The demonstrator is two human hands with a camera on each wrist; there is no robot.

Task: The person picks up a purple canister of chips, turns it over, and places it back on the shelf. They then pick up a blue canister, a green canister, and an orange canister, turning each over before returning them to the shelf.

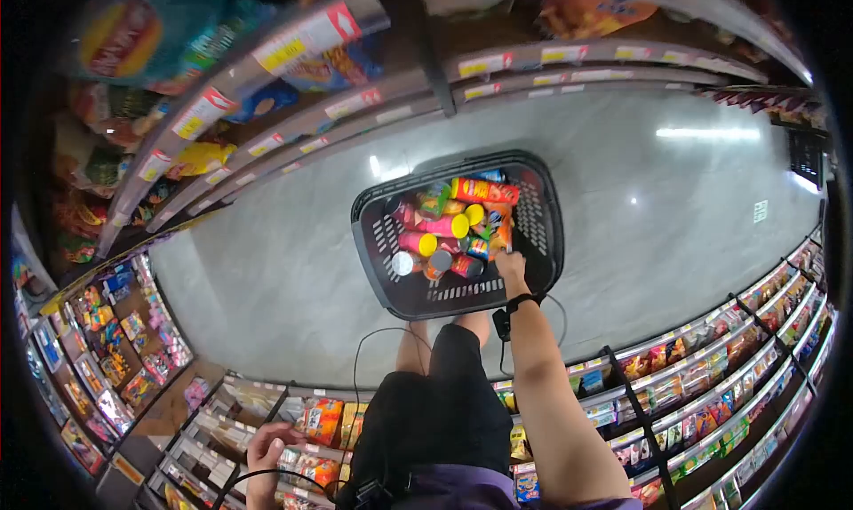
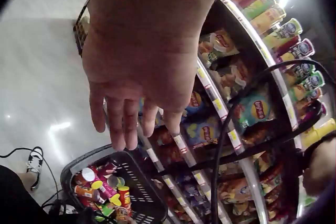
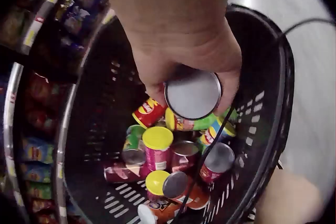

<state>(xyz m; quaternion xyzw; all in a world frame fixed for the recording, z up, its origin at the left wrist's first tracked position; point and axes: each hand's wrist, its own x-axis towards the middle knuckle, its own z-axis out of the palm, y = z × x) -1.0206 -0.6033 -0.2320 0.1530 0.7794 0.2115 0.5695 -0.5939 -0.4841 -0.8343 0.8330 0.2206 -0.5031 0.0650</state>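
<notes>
Two hands are in view. The right arm (image 1: 569, 408) enters from 5 o'clock in the head view, a black band (image 1: 522, 301) round its wrist. Its right hand (image 1: 512, 266) is over the 4 o'clock part of the black basket (image 1: 544, 252). In the right wrist view this hand points to 6 o'clock, thumb and fingers parted by the breadth of one held canister (image 3: 192, 97), gripping it at 9 and 3 o'clock. The left hand (image 2: 139, 87) points its extended fingers to 6 o'clock in the left wrist view and has hold of nothing.

Labels: one red canister (image 1: 484, 190), at 1 o'clock in the basket, bears yellow lettering too small to read. A teal bag (image 2: 255, 109), at 3 o'clock from the left hand, carries a round red-and-yellow emblem, characters illegible. Price labels (image 1: 306, 41) at 11 o'clock in the head view are white and yellow with red marks; figures blurred.

The held canister presents its round grey end to the wrist camera. A yellow-lidded pink canister (image 3: 157, 148) is at 7 o'clock from it, a grey-ended canister (image 3: 218, 161) at 5 o'clock. Contact with those beneath cannot be determined.
</notes>
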